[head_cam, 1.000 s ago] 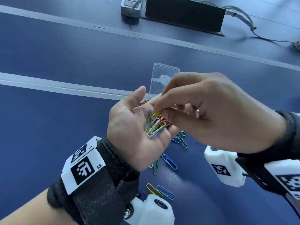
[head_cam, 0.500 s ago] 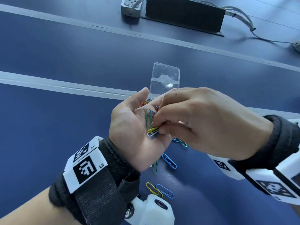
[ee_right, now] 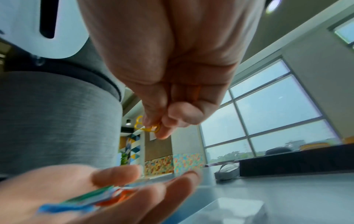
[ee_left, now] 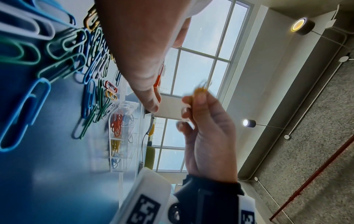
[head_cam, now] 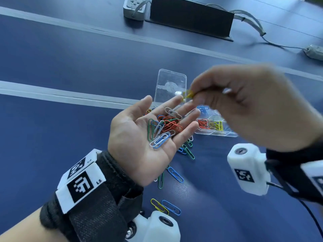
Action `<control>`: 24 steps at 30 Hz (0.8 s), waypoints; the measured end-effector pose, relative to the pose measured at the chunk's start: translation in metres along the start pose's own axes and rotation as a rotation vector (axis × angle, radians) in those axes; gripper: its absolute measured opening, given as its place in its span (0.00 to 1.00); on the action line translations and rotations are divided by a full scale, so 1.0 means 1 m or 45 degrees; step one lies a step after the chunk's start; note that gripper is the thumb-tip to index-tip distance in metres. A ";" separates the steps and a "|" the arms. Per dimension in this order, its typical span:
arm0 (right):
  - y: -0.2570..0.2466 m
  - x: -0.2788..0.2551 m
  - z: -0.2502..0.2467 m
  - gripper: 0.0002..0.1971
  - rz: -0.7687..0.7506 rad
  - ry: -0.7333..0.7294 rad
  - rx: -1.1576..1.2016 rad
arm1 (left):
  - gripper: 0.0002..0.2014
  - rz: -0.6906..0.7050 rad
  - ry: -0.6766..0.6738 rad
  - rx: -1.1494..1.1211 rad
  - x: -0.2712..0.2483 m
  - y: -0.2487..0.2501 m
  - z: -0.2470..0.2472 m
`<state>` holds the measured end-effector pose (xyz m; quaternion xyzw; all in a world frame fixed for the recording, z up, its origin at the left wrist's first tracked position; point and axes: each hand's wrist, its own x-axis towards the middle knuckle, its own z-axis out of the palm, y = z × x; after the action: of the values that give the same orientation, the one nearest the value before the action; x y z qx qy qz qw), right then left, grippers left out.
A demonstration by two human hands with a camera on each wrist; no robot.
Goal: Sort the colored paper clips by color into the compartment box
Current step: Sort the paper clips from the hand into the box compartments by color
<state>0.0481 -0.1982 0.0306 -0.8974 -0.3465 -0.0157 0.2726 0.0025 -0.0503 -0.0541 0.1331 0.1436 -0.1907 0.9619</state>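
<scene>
My left hand (head_cam: 148,137) lies palm up above the table with straight fingers, carrying a heap of paper clips (head_cam: 164,128) in red, green, blue and white. My right hand (head_cam: 244,105) is raised just beyond those fingertips and pinches yellow paper clips (head_cam: 188,94) between thumb and forefinger; the same yellow clips (ee_right: 147,125) show in the right wrist view. The clear compartment box (head_cam: 215,126) sits on the table under the right hand, with red, yellow and blue clips in separate cells. The right hand hides much of the box.
Loose clips lie on the blue table below my left hand, among them a blue one (head_cam: 175,174) and a yellow and blue pair (head_cam: 165,206). The box's clear lid (head_cam: 170,85) stands open behind. A black panel (head_cam: 190,18), power strips and cables sit at the far edge.
My right hand was down in the left palm picking at the clips; it has lifted up and to the right with yellow clips pinched, uncovering the heap and the box.
</scene>
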 end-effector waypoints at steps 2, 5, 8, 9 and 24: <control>0.011 0.000 -0.015 0.04 0.147 0.057 -0.113 | 0.26 -0.002 -0.007 0.006 0.000 0.002 0.001; 0.029 -0.002 -0.030 0.04 0.368 -0.084 -0.373 | 0.26 -0.024 -0.013 -0.005 -0.001 0.005 0.000; 0.036 -0.008 -0.031 0.05 0.514 -0.267 -0.483 | 0.26 -0.029 -0.053 0.002 -0.003 0.005 0.001; 0.035 -0.011 -0.028 0.05 0.550 -0.330 -0.516 | 0.26 -0.031 -0.049 0.005 -0.003 0.004 0.001; 0.003 -0.018 -0.011 0.09 0.448 -0.258 -0.351 | 0.27 -0.081 -0.025 0.012 -0.005 0.003 0.005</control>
<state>0.0383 -0.2168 0.0343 -0.9697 -0.2050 0.0751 0.1099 0.0008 -0.0479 -0.0469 0.1310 0.1374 -0.2231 0.9561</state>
